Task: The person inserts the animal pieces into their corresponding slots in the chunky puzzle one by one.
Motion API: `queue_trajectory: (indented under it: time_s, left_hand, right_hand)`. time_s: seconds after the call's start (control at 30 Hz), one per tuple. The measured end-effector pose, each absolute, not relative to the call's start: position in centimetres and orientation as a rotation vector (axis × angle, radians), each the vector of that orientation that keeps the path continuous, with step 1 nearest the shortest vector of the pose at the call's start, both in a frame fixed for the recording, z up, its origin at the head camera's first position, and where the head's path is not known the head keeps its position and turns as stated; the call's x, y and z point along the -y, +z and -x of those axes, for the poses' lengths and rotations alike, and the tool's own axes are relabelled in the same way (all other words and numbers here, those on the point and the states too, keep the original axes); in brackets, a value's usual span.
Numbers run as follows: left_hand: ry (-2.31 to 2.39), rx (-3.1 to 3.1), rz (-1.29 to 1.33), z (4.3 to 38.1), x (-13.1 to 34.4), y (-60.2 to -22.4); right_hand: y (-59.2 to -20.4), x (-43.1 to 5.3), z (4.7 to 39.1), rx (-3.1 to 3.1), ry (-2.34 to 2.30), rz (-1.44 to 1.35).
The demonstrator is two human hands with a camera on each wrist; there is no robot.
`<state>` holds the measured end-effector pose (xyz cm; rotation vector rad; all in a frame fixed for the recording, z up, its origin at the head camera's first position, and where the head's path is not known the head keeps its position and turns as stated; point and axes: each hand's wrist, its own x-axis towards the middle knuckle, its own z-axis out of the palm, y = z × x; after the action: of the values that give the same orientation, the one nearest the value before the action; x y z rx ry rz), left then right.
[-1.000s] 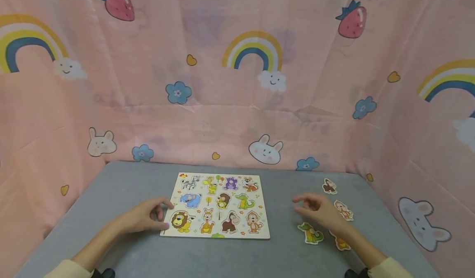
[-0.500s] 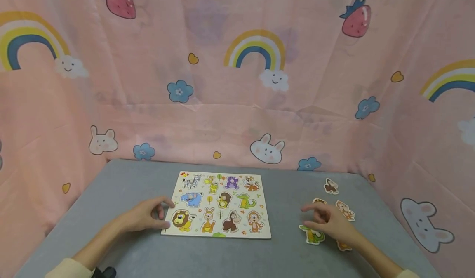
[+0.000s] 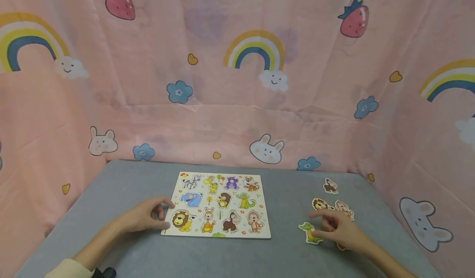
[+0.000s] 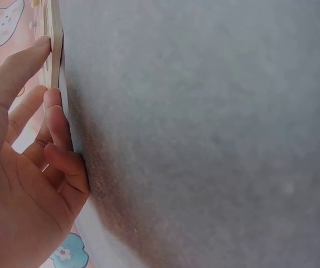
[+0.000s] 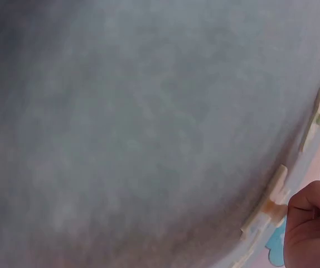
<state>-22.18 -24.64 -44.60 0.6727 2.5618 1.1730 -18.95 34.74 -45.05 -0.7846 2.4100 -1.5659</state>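
Note:
A puzzle board (image 3: 266, 230) printed with cartoon animals lies flat on the table. My left hand (image 3: 144, 215) rests at its left edge, thumb on the near corner, index fingertip farther along and the other fingers loosely bent. The left wrist view shows the thumb against the board's edge (image 4: 56, 50). My right hand (image 3: 343, 229) hovers over loose animal pieces, thumb and index finger apart. Its thumb overlaps the crocodile piece (image 3: 308, 232), and its index finger is just below the lion piece (image 3: 320, 204). An orange piece (image 3: 342, 247) is mostly hidden under this hand.
Beyond the right hand lie a monkey piece (image 3: 345, 209) and a gorilla piece (image 3: 330, 186). In the right wrist view, knobs stand out from the pieces (image 5: 266, 201). The grey table (image 3: 237, 257) is enclosed by a pink patterned curtain (image 3: 208, 125).
My right hand has moved right and nearer to me, coming over the crocodile piece and uncovering the lion piece. My left hand has stayed at the board's edge.

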Motion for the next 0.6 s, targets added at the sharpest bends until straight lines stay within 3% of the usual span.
queue_trajectory:
  time_s: [0.6]
  left_hand:
    - [1.223,-2.523,-0.723,22.32,24.73,-44.95]
  right_hand:
    - [-44.89,-35.05,18.17,-2.595,-1.358,0.713]
